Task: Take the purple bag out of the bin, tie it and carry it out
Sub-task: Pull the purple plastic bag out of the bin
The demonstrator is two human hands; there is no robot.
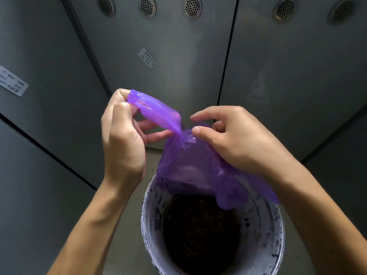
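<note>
Left of centre: left hand pinches one drawn-out handle of the purple bag between thumb and curled fingers. Centre: bag hangs clear above the bin, lower centre. Right: right hand pinches bunched plastic at the bag's mouth. Step judged: tying. Next calls for crossing the ends and cinching.

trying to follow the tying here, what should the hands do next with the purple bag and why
Probably loop the strip gripped by the left hand over the bunched neck that the right hand holds. The purple bag hangs above the bin, lifted out, and no knot shows yet.
</note>
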